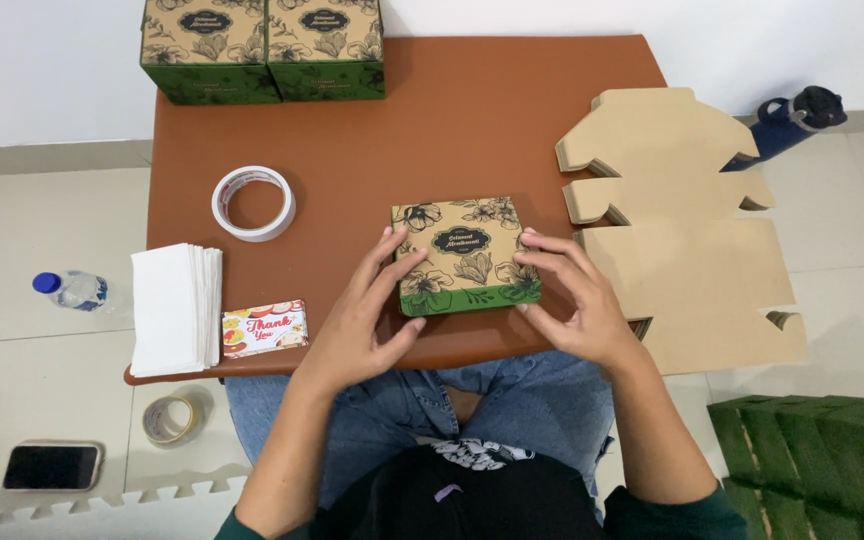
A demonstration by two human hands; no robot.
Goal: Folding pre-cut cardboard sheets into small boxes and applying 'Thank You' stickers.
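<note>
A closed box (pixel 467 255) sits near the front edge of the brown table (pixel 452 130), square and low, its lid kraft-brown with black flower drawings and a dark oval label in the middle, its front wall green. What is inside it cannot be seen. The left hand (pixel 372 310) lies against the box's left side, fingers spread and laid along the lid's corner, thumb near the green front wall; the right hand (pixel 572 295) meets the right side the same way, fingers open and resting on the lid's edge. Neither hand is clenched; both press the box lightly between them. At the table's far edge stand two taller boxes (pixel 262 45) of the same pattern, side by side and touching, both closed. A stack of flat cardboard blanks (pixel 677 230) hangs over the table's right edge, just beside the right hand. To the left lie a tape roll (pixel 253 203), a pile of white paper (pixel 176 308) and a small colourful card (pixel 265 328). On the floor are a water bottle (pixel 72 290), another tape roll (pixel 172 418) and a phone (pixel 52 466).
</note>
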